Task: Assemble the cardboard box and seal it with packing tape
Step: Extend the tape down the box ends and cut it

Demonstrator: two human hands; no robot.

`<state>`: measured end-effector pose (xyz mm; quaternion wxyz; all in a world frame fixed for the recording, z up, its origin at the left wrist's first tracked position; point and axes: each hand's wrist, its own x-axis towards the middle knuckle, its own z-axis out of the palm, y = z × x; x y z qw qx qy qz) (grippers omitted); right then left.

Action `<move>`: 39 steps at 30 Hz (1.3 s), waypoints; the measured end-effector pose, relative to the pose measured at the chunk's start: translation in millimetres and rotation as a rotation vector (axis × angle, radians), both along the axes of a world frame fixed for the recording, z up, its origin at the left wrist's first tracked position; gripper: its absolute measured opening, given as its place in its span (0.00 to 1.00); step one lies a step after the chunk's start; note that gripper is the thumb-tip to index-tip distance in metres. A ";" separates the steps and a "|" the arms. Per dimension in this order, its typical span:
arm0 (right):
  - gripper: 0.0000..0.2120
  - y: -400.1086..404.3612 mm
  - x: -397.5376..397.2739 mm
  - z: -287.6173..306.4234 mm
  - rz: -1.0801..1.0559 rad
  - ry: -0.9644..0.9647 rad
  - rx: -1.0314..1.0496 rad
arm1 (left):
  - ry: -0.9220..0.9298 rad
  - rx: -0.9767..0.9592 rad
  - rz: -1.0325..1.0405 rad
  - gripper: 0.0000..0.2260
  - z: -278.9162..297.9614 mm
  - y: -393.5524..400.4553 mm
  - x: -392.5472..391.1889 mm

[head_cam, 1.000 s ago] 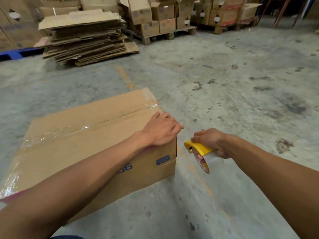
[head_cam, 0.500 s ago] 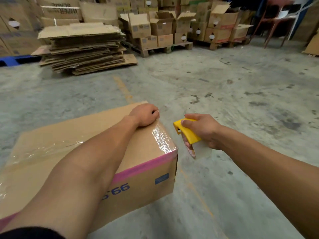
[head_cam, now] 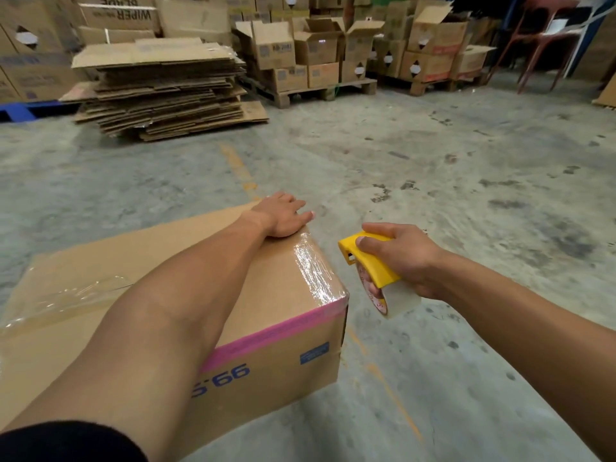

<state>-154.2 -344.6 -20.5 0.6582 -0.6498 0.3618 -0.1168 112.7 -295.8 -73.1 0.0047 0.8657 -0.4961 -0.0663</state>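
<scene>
The left hand (head_cam: 283,215) lies open, pressing tape onto the box (head_cam: 266,295), while the right hand (head_cam: 403,258) grips the tape dispenser (head_cam: 370,265) clear.

We see two bare forearms reaching in from the lower edge, with no watch, ring or glove on the left hand (head_cam: 283,213) or the right hand (head_cam: 405,258). A black sleeve (head_cam: 66,441) covers the left upper arm, ending above the elbow. The fingernails are short and plain.
</scene>
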 end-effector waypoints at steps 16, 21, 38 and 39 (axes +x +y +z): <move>0.25 90.2 91.6 6.8 0.419 0.015 -0.978 | 0.046 -0.132 0.563 0.36 -5.4 357.3 3.1; 0.25 134.0 124.3 8.3 0.491 -0.059 -0.988 | 0.177 -0.312 0.569 0.30 -8.7 389.1 -25.4; 0.24 103.8 95.2 25.3 0.374 -0.125 -0.727 | 0.044 -0.163 0.526 0.31 -15.4 209.6 -74.4; 0.25 98.3 89.3 26.5 0.370 -0.135 -0.684 | 0.065 -0.147 0.515 0.32 -15.6 195.2 -80.6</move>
